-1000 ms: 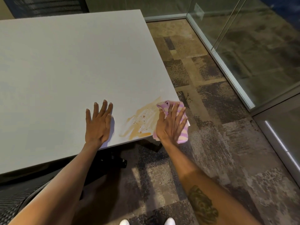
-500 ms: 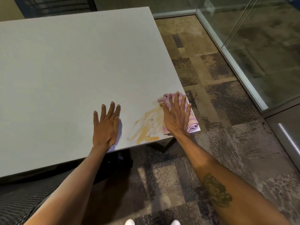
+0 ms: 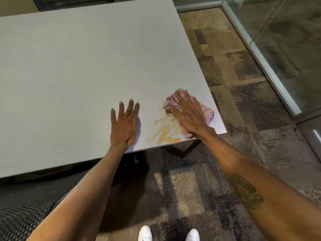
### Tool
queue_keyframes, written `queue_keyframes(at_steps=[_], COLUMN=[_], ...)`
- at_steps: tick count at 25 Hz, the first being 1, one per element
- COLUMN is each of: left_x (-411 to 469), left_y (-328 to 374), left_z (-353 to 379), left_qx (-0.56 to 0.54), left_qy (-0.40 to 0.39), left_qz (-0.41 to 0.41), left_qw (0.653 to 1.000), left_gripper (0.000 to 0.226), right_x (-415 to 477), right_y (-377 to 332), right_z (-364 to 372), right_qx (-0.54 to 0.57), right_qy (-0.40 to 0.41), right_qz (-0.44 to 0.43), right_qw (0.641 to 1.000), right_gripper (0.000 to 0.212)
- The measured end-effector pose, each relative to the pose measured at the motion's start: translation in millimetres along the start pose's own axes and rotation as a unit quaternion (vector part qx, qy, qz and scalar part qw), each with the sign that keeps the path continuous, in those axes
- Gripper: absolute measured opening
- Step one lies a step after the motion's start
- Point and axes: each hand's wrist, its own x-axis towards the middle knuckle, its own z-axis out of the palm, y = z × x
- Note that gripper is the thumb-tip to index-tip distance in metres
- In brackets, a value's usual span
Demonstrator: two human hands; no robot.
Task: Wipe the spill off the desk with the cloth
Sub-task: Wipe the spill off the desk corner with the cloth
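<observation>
An orange-brown spill streaks the near right corner of the pale grey desk. A pink and cream striped cloth lies bunched just right of the spill, close to the desk's right edge. My right hand presses flat on the cloth with fingers spread, covering its middle. Left of the spill my left hand rests flat on the bare desk, fingers apart, holding nothing.
The desk's right edge and near edge meet just past the cloth. Patterned carpet lies beyond, with a glass partition at the right. A dark mesh chair sits at the lower left. My white shoes show below.
My right hand has slid the cloth away from me along the spill's right side, onto the desk from the corner overhang. The left hand stays planted.
</observation>
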Motion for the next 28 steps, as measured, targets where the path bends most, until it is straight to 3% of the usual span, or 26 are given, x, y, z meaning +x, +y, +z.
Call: queue_keyframes(at_steps=[8,12,17,21,28], left_x=[-5.3,-2.2,0.2,0.7,0.3], left_y=[1.6,0.1,-0.3,-0.8,-1.8], left_z=[-6.5,-3.8,-0.6,-3.1,-2.8], left_qx=[0.018,0.018,-0.017,-0.024,-0.023], left_qy=[-0.011,-0.011,-0.005,-0.011,-0.003], left_qz=[0.010,0.006,0.010,0.007,0.024], left_qw=[1.000,1.000,1.000,1.000,0.999], left_gripper=[0.058,0.055,0.053,0.054,0.054], right_x=[-51.5,-36.9,1.3,-5.9,-49.9], right_y=[15.6,17.6,-3.3,-24.6,-27.0], right_z=[0.0,4.0,8.6,19.8,31.0], right_qx=[-0.087,-0.090,-0.010,-0.002,-0.085], right_qy=[-0.046,0.002,0.017,-0.016,-0.095], right_qz=[-0.087,-0.040,0.001,-0.042,-0.157], right_qw=[0.991,0.995,1.000,0.999,0.979], right_gripper=[0.060,0.057,0.059,0.059,0.060])
